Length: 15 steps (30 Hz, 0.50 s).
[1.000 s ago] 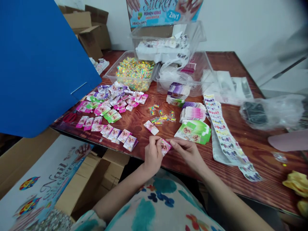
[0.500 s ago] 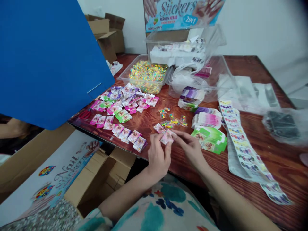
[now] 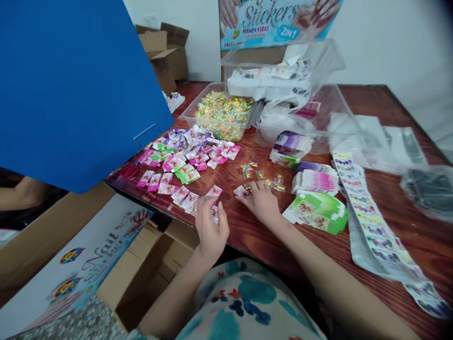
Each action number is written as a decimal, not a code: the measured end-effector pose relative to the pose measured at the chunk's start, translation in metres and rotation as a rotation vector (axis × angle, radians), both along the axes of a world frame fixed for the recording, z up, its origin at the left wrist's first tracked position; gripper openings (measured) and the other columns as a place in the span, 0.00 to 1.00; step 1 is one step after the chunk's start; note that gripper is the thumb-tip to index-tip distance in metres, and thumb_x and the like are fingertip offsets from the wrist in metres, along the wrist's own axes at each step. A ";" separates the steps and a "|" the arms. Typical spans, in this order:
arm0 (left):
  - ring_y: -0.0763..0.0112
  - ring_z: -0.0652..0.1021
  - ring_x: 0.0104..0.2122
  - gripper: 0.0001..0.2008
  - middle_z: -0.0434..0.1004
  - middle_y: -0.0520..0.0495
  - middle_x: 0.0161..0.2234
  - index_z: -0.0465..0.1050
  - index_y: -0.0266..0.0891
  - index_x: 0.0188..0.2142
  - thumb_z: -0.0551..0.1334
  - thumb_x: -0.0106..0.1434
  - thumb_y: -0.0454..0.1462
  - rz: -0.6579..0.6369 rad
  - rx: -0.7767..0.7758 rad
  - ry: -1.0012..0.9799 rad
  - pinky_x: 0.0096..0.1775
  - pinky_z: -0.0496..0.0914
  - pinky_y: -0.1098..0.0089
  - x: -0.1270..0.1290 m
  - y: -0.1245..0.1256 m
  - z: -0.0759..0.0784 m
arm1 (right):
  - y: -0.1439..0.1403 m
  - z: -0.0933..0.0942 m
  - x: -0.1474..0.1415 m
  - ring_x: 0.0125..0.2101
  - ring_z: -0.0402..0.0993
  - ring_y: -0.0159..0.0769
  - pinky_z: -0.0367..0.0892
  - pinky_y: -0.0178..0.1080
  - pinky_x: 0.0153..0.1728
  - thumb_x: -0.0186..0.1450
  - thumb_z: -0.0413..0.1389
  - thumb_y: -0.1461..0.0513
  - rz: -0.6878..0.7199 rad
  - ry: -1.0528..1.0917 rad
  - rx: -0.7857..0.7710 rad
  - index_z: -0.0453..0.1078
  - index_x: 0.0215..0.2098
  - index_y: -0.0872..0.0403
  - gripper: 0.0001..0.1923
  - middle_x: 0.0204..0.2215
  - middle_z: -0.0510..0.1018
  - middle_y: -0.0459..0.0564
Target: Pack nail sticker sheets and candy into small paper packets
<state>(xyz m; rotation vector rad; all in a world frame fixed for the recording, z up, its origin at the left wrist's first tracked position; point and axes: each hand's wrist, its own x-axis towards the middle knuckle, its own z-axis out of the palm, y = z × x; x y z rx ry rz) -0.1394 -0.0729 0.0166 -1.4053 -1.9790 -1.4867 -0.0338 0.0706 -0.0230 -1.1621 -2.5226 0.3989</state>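
My left hand [image 3: 209, 225] is at the table's near edge, at the right end of a row of small pink and white sticker packets [image 3: 180, 193]. Its fingertips pinch the lower edge of one pink packet [image 3: 215, 191] that lies on the wood. My right hand [image 3: 261, 202] reaches forward with its fingers stretched out. They rest on a small white and pink packet [image 3: 241, 191] just in front of some tiny clear candy bags [image 3: 264, 178]. A flat green stack of packets [image 3: 318, 212] lies to the right of that hand.
A loose heap of pink, green and purple packets [image 3: 184, 153] lies at left, with red scissors [image 3: 129, 171] beside it. Behind are a clear tub of coloured candy [image 3: 222, 109], more tubs, packet stacks [image 3: 290, 144] and nail sticker strips [image 3: 368, 222]. A blue board [image 3: 71, 89] and open cartons [image 3: 148, 269] are at left.
Both hands held one pink packet together; now they have parted. The left hand carried it left to the row's end, and the right hand moved forward onto another packet.
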 end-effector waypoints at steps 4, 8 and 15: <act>0.61 0.71 0.50 0.14 0.74 0.41 0.44 0.65 0.39 0.50 0.54 0.65 0.30 -0.230 -0.210 0.081 0.51 0.67 0.59 0.009 0.007 -0.001 | -0.005 -0.008 0.025 0.46 0.69 0.50 0.67 0.47 0.46 0.62 0.58 0.62 0.164 0.035 -0.037 0.69 0.41 0.55 0.09 0.42 0.74 0.58; 0.51 0.57 0.64 0.31 0.64 0.36 0.59 0.51 0.39 0.64 0.54 0.62 0.29 -0.482 -0.614 0.198 0.59 0.59 0.50 0.021 0.016 -0.011 | -0.011 0.012 0.053 0.41 0.73 0.43 0.69 0.43 0.44 0.59 0.61 0.62 0.370 0.294 -0.270 0.69 0.39 0.54 0.11 0.39 0.76 0.53; 0.55 0.72 0.49 0.24 0.68 0.35 0.48 0.58 0.36 0.57 0.53 0.61 0.30 -0.469 -0.789 -0.048 0.50 0.68 0.55 0.043 0.015 -0.029 | 0.029 0.029 0.074 0.38 0.76 0.41 0.70 0.41 0.41 0.70 0.48 0.55 0.358 0.229 -0.421 0.74 0.44 0.55 0.17 0.38 0.80 0.51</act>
